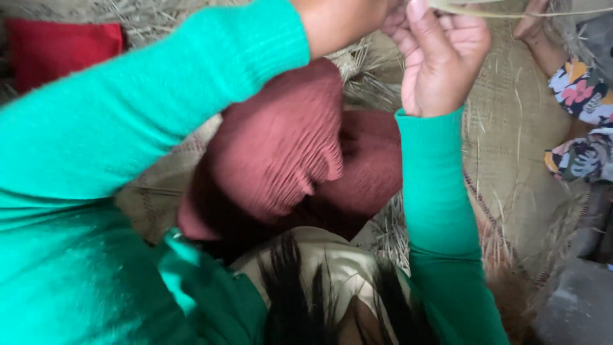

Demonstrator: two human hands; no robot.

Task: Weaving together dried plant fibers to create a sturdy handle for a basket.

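Straw strand (511, 11), one, pale, runs along the top edge, pinched in the curled fingers of the right hand (440, 61). Left hand (338, 22) raised beside it, mostly out of frame; grip cannot be told. One woven mat (517, 147) below, one red cloth (60, 48) upper left

Both arms raised; right hand (440, 61) fingers curled, left hand (338, 22) mostly cropped

One head camera looks steeply down, close over raised green-sleeved arms (128, 128).
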